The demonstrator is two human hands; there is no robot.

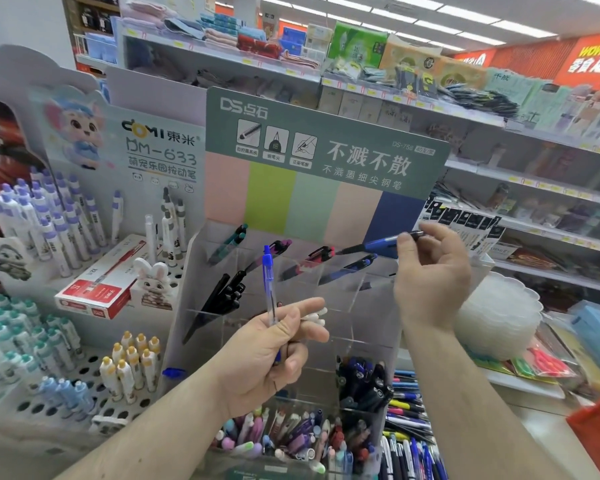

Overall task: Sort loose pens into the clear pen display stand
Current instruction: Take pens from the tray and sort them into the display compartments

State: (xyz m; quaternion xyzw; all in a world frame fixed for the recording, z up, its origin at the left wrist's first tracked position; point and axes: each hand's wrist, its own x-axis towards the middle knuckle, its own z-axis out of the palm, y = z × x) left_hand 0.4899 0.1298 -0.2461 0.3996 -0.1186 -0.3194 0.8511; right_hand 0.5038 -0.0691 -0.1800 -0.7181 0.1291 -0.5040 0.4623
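The clear pen display stand (354, 306) stands in the middle, under a green header card. Its compartments hold teal, purple, red, blue and black pens. My left hand (274, 355) is shut on a clear pen with a blue cap (268, 282), held upright in front of the stand. My right hand (430, 271) pinches a dark blue pen (378, 244) by its end, its tip pointing left over the top right compartment. Loose pens (406, 410) lie in a heap at the stand's lower right.
A white peg-hole display (94, 362) of upright pens fills the left, with a red-and-white box (101, 282) on it. A clear bin of pastel pens (281, 441) sits at the front. Store shelves (551, 199) run along the right, with a white plastic dish (499, 317).
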